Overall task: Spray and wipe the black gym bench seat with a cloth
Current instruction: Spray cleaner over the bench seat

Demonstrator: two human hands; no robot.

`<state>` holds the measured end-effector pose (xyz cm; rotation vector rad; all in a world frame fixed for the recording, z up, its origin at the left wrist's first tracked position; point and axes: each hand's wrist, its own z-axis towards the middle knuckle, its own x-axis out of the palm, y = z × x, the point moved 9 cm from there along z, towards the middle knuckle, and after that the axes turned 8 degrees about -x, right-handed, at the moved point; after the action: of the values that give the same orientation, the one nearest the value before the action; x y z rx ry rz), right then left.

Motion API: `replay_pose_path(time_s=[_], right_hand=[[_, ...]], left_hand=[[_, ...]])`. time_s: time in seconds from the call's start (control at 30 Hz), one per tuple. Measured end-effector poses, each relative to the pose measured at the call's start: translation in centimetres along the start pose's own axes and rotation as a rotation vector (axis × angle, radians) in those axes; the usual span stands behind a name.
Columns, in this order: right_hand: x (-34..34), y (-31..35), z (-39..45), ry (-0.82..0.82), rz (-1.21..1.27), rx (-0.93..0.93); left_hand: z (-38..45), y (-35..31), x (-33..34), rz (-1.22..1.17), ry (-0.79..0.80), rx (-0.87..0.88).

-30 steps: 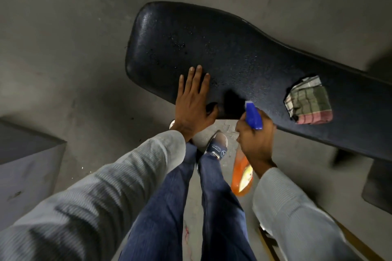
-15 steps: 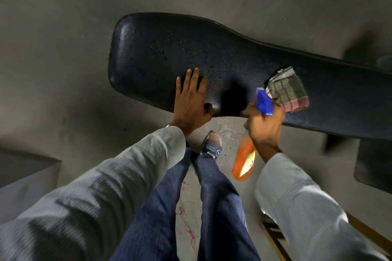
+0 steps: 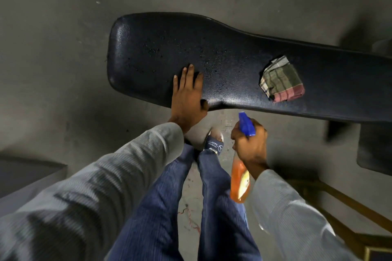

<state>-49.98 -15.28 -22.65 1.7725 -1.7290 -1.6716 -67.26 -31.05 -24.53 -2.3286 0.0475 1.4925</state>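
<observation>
Since the earlier frames the right hand [image 3: 250,144] is drawing the spray bottle [image 3: 240,178] back off the bench seat [image 3: 233,63], so its blue nozzle [image 3: 246,124] is now sitting just clear of the near edge instead of over the pad, and the cloth [image 3: 282,82] is showing in full again. That hand is wrapping its fingers round the bottle's neck, with the orange body hanging below the fist. The left hand [image 3: 187,95] is lying flat on the seat near its edge, fingers straight and together, gripping nothing.

The folded checked cloth is resting on the seat to the right, well apart from both hands. Fine droplets are speckling the black pad ahead of the left hand, so spraying looks largely done and wiping is probably the step coming up. To do it well, the person would be wise to park the bottle, take the cloth, and be working in long overlapping passes from the rounded end towards the narrow part, keeping the other hand bracing the pad.

The seat is textured and glossy where wet. Around it, a dull grey concrete floor [image 3: 63,48] is lying under dim light, with a grey block [image 3: 25,178] at lower left and a wooden frame [image 3: 347,201] at lower right.
</observation>
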Motion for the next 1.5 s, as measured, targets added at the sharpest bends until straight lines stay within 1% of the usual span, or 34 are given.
replay_pose_path(time_s=[0.13,0.2,0.4,0.5,0.6,0.7,0.8,0.9,1.03,1.1,1.17,1.23,1.3,1.4,1.5], right_hand=[[-3.3,-1.2,0.3,-0.136,-0.015,0.094],[-4.5,-0.8,0.6,-0.192,0.005,0.092],[-3.8,2.2,2.0,-0.201,0.042,0.085],[-1.5,4.4,2.3,-0.086,0.107,0.024],[1.2,5.8,1.7,0.055,0.12,-0.003],[2.3,6.0,1.3,0.105,0.04,-0.069],[2.3,4.7,0.8,0.15,-0.016,-0.041],[2.4,4.2,0.5,0.197,-0.076,-0.069],[4.1,6.5,-0.5,0.298,-0.119,-0.203],[5.6,7.6,-0.8,0.346,-0.151,-0.214],[6.7,8.6,-0.6,0.364,-0.126,-0.197],[6.7,9.5,0.1,0.318,-0.067,-0.182],[5.9,10.2,1.1,0.249,0.023,-0.149],[3.3,9.9,2.6,0.106,0.139,-0.07],[0.0,8.1,3.2,-0.046,0.141,-0.005]], left_hand=[[-1.0,0.1,1.1,0.032,0.048,0.023],[-1.1,0.0,1.2,0.034,0.06,0.017],[-0.8,-0.2,0.7,0.022,0.092,0.005],[-1.0,0.5,-0.4,0.01,0.033,-0.042],[-1.4,2.1,-1.1,0.012,0.013,-0.143],[-2.1,4.2,-0.6,0.046,0.051,-0.245],[-3.0,6.2,-0.4,0.054,0.081,-0.343],[-3.6,7.2,0.0,0.033,0.092,-0.341],[-4.2,8.4,0.1,-0.001,0.063,-0.374],[-4.6,8.9,0.2,-0.017,0.07,-0.389],[-4.9,9.1,0.0,-0.011,0.064,-0.381],[-4.9,9.3,-0.4,-0.011,0.053,-0.372],[-4.6,9.2,-0.5,-0.011,0.054,-0.324],[-3.9,8.2,-0.8,0.006,0.06,-0.195],[-3.4,6.3,-0.6,0.043,0.101,-0.057]])
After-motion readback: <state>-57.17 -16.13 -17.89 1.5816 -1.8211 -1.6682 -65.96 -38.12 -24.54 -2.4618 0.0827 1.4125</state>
